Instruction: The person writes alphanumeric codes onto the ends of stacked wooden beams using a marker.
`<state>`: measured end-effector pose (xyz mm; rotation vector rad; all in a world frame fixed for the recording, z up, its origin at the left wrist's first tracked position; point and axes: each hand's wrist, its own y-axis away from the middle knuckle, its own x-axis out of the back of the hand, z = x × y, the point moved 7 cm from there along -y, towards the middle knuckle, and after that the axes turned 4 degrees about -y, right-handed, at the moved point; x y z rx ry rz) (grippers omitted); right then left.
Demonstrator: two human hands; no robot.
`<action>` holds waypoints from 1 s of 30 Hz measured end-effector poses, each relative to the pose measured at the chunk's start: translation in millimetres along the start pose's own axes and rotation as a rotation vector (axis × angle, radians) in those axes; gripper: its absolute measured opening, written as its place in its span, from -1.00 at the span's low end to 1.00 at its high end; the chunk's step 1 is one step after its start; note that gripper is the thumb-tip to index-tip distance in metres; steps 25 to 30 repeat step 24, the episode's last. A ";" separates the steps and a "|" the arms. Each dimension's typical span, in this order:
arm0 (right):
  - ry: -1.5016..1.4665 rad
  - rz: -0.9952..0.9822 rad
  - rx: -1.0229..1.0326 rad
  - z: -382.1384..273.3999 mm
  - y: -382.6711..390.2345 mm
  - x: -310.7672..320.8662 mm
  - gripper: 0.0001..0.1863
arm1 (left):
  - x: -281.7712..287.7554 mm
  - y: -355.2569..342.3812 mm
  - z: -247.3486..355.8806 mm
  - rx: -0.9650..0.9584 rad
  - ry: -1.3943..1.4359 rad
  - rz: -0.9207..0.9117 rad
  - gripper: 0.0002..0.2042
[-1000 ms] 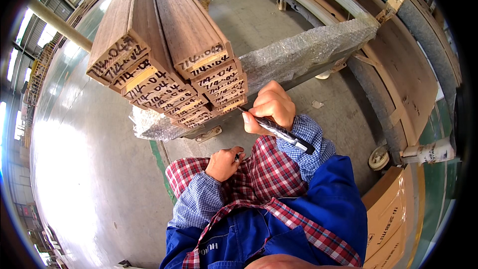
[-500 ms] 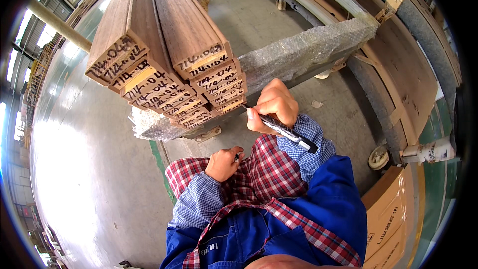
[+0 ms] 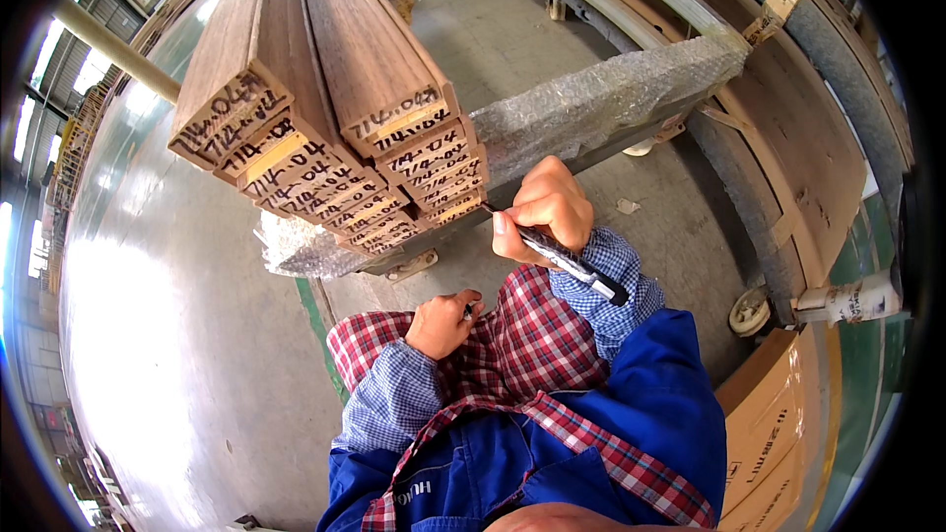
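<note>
My right hand [image 3: 554, 209] grips a black marker pen [image 3: 576, 266] in a writing hold, its tip at the lower right corner of the stacked wooden boards [image 3: 379, 69]. The boards lie in two side-by-side piles, with their sawn ends facing me and black handwriting on those ends. Resting on my lap over a red plaid apron [image 3: 552, 350], my left hand [image 3: 439, 323] is closed round a small black marker cap [image 3: 468, 312], mostly hidden by the fingers.
The boards rest on a cart beam wrapped in bubble film [image 3: 611, 89]. To the right stand long brown panels [image 3: 788, 158] and a caster wheel [image 3: 750, 312]. A cardboard box [image 3: 774, 433] sits at my lower right. Grey floor [image 3: 197, 335] stretches to the left.
My right hand and the marker pen have shifted very slightly to the right, away from the board ends. The left hand stays in place on my lap.
</note>
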<state>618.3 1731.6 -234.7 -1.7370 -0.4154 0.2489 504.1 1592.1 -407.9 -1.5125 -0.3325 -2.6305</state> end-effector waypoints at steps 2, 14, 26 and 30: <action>-0.013 -0.028 -0.011 0.6 2.5 -1.9 -0.76 | -0.4 0.6 0.5 -0.015 -0.006 0.014 -0.80; -0.144 -0.168 -0.033 -21.7 23.4 -13.0 -0.74 | 3.1 1.7 3.3 -0.019 -0.021 -0.022 -0.79; -0.119 -0.874 -0.236 -50.7 75.2 -17.1 -0.74 | 50.2 48.5 -46.3 -0.392 -0.492 -0.432 -0.72; -0.119 -0.874 -0.236 -50.7 75.2 -17.1 -0.74 | 50.2 48.5 -46.3 -0.392 -0.492 -0.432 -0.72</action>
